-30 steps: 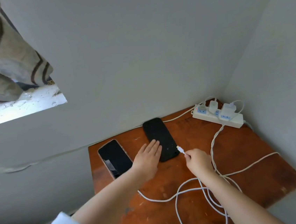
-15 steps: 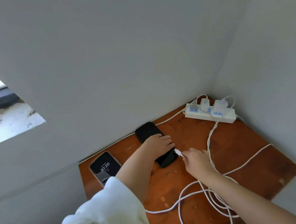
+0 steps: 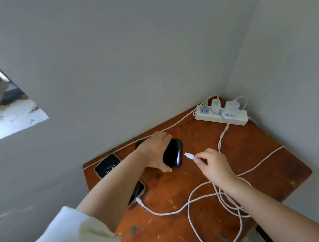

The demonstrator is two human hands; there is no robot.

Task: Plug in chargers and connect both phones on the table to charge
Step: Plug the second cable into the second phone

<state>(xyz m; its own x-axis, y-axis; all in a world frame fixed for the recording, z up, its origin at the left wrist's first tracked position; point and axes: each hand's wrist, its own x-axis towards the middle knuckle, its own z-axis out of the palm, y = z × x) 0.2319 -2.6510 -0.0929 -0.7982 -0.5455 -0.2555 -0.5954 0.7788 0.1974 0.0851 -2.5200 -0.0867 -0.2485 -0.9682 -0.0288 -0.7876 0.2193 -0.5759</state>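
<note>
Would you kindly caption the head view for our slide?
Left hand steadies the black phone while right hand brings the cable plug toward it.

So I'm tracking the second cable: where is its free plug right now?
The plug is pinched in the right hand above the table, just right of the black phone that the left hand grips, not yet inserted.

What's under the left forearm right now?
The lit phone lies on the table under the left forearm. Its top, showing 10:20, and its bottom corner with a white cable plugged in are visible; its middle is covered.
</note>
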